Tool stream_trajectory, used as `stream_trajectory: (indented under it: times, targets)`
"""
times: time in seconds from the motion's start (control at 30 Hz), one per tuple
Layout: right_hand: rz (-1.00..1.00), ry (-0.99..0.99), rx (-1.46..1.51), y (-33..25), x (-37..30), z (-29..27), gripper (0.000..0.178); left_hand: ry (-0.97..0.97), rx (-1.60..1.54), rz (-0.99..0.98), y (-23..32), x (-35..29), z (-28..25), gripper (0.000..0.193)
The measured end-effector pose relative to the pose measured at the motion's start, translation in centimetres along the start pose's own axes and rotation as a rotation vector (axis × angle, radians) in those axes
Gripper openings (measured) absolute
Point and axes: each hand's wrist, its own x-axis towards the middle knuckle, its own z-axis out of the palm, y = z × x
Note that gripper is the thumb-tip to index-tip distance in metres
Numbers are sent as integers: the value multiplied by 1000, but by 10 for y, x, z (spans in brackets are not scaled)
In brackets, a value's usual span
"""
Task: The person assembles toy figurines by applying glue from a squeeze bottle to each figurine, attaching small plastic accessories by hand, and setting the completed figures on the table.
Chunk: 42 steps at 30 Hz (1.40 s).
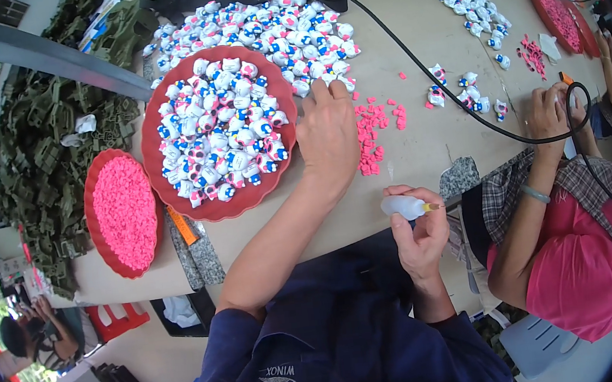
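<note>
My left hand [329, 139] reaches over the table to the near edge of a heap of small white, blue and pink figurines [243, 32]. Its fingers are bent close together with the tips hidden, and whatever they hold is out of sight. In my right hand [423, 238], near the table's front edge, lies a small translucent squeeze bottle [401, 206], its yellow tip pointing right. Left of my left hand, a big red scalloped bowl [206, 211] is piled with more figurines. Tiny pink pieces [369, 138] are scattered just right of that hand.
A smaller red bowl [99, 248] full of pink pieces stands at the left. A black cable [411, 54] crosses the table's right side, past several loose figurines [473, 96]. A co-worker in pink [578, 258] sits at the right. Dark green gear [31, 162] is heaped far left.
</note>
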Motion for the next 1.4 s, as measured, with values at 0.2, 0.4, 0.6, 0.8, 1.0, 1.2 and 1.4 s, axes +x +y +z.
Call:
stream_trajectory:
  times: [0.2, 0.4, 0.6, 0.8, 1.0, 1.2, 1.4]
  targets:
    - [0, 18, -74, 0, 1, -4, 32, -19, -44, 111, -15, -8, -6, 17]
    - [-8, 34, -125, -2, -1, -7, 32, -14, -43, 269, -15, -8, -26, 15]
    - [-6, 36, -136, -4, -1, -11, 29, -208, 328, 516, -43, -5, -47, 28]
    - [18, 40, -113, -3, -1, -13, 28, -285, 224, 550, -55, 4, -50, 23]
    - [-5, 27, -146, -5, 1, -18, 27, -228, 30, 458, -52, 23, -43, 33]
    - [-17, 30, -172, -7, 1, -20, 27, -4, 133, 333, -51, 67, -38, 29]
    - [-23, 59, -192, -8, -2, -23, 27, -116, -301, 415, -35, 74, -22, 30]
